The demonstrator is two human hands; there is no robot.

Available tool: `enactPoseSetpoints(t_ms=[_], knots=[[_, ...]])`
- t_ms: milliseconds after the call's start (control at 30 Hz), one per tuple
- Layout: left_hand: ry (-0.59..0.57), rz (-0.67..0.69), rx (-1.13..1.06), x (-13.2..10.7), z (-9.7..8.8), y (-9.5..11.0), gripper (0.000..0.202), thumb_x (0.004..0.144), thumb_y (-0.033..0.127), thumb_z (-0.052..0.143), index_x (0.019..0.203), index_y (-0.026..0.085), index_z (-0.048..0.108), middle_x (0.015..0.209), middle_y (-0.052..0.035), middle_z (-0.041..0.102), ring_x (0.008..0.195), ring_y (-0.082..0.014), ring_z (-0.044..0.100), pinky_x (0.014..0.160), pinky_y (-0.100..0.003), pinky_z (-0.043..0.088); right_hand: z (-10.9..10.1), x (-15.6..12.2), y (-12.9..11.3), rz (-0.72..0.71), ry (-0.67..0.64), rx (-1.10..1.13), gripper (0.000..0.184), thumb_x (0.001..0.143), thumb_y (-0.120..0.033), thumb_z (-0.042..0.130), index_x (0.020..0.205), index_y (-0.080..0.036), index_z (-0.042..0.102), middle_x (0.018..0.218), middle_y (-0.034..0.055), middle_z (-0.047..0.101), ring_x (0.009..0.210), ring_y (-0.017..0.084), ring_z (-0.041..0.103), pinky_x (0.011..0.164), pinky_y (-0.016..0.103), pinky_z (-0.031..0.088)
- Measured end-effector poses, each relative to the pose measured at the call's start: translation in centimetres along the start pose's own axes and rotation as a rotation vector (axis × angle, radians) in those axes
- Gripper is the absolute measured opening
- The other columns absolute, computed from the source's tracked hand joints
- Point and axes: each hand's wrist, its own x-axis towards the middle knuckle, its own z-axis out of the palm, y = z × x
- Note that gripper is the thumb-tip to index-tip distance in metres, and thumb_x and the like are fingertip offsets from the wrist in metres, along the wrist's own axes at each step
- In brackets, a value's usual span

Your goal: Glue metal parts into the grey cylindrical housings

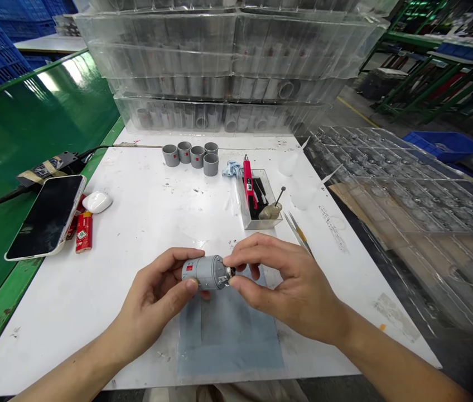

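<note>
My left hand point(157, 293) is wrapped round a grey plastic cylinder point(205, 272) with a small red mark on its side. The cylinder lies sideways in the air above a blue-grey cloth point(234, 335). At its right end, the thumb and fingers of my right hand point(280, 273) pinch a small dark and silvery part point(231, 272). That part touches the cylinder's ribbed end; whether it is fixed there I cannot tell.
Several grey cups point(197, 157) stand towards the back. A clear box point(257, 223) holds a red pen-shaped tool point(248, 184); tweezers point(299, 231) lie beside it. At left are a phone point(46, 218) and a red lighter point(83, 233). Stacked clear trays point(220, 56) rise behind.
</note>
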Motion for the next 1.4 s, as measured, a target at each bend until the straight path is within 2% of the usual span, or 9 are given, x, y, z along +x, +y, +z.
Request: enactPoseSetpoints(t_ms=[133,333,600,833,1000,1100,1200,1333,1400], knots=[[-0.015,-0.012,0.013,0.0,-0.3,0.0,0.037,0.098,0.048,0.072,0.128,0.027,0.069,0.088,-0.0018,0.078,0.084,-0.0184,0.071,0.078,-0.025,0.053,-0.1,0.1,0.1,0.051,-0.055,0.074,0.019,0.099,-0.011,0.080,0.113,-0.023,0.084,0.104,0.0030,0.071,0.089,0.026,0.066,0.074,0.036,0.053],[0.053,-0.004,0.041,0.0,0.1,0.4,0.040,0.095,0.051,0.075,0.126,0.026,0.070,0.084,-0.0012,0.079,0.082,-0.0177,0.070,0.075,-0.025,0.051,0.1,-0.3,0.4,0.171,0.073,0.012,0.008,0.099,-0.021,0.087,0.101,-0.027,0.082,0.098,-0.0021,0.073,0.088,0.024,0.067,0.076,0.030,0.052],[0.168,0.010,0.165,-0.1,0.3,2.3,0.040,0.092,0.047,0.080,0.126,0.028,0.069,0.091,0.0003,0.079,0.085,-0.0158,0.072,0.078,-0.023,0.056,0.3,-0.9,0.6,0.268,0.110,0.060,0.013,0.100,-0.022,0.083,0.111,-0.029,0.086,0.111,0.0009,0.075,0.096,0.026,0.070,0.079,0.029,0.059],[0.276,0.056,0.466,0.3,-0.4,3.7,0.044,0.085,0.050,0.085,0.123,0.034,0.069,0.094,0.0018,0.071,0.087,-0.0180,0.064,0.074,-0.030,0.049,-0.1,-0.6,0.4,0.683,-0.223,0.516,0.050,0.105,-0.027,0.070,0.152,-0.012,0.060,0.105,0.0143,0.075,0.069,0.022,0.073,0.043,0.016,0.049],[0.077,0.196,0.650,0.4,0.1,2.7,0.038,0.091,0.029,0.076,0.127,0.038,0.070,0.101,0.0025,0.068,0.083,-0.0152,0.059,0.077,-0.030,0.049,-0.3,0.0,0.6,0.866,-0.419,0.651,0.036,0.103,-0.037,0.066,0.128,-0.012,0.072,0.089,0.0118,0.075,0.047,0.015,0.065,0.036,0.011,0.042],[0.021,0.250,0.737,0.5,0.2,2.2,0.041,0.092,0.025,0.073,0.130,0.037,0.068,0.109,0.0018,0.068,0.085,-0.0143,0.059,0.075,-0.028,0.049,0.1,-0.1,0.8,0.864,-0.451,0.581,0.032,0.101,-0.039,0.063,0.116,-0.013,0.073,0.087,0.0109,0.075,0.044,0.013,0.061,0.036,0.011,0.042],[0.045,0.262,0.751,0.5,0.4,1.7,0.045,0.090,0.027,0.075,0.133,0.034,0.064,0.103,0.0021,0.069,0.085,-0.0155,0.060,0.073,-0.028,0.049,0.1,-0.6,0.8,0.788,-0.405,0.348,0.032,0.106,-0.036,0.060,0.127,-0.014,0.071,0.085,0.0091,0.075,0.046,0.015,0.062,0.039,0.013,0.045],[0.120,0.272,0.768,0.3,0.7,0.8,0.053,0.085,0.029,0.079,0.133,0.031,0.059,0.107,0.0013,0.070,0.090,-0.0185,0.064,0.078,-0.031,0.050,-1.6,-0.8,0.0,0.603,-0.225,0.099,0.027,0.110,-0.038,0.067,0.120,-0.015,0.075,0.081,0.0069,0.074,0.051,0.019,0.064,0.042,0.019,0.044],[0.148,0.285,0.764,0.3,0.9,0.3,0.051,0.084,0.031,0.079,0.131,0.032,0.059,0.112,0.0003,0.071,0.094,-0.0205,0.066,0.083,-0.033,0.051,-2.8,-0.4,-0.5,0.444,-0.008,-0.006,0.028,0.109,-0.042,0.070,0.104,-0.015,0.077,0.074,0.0043,0.070,0.050,0.019,0.061,0.044,0.022,0.044]])
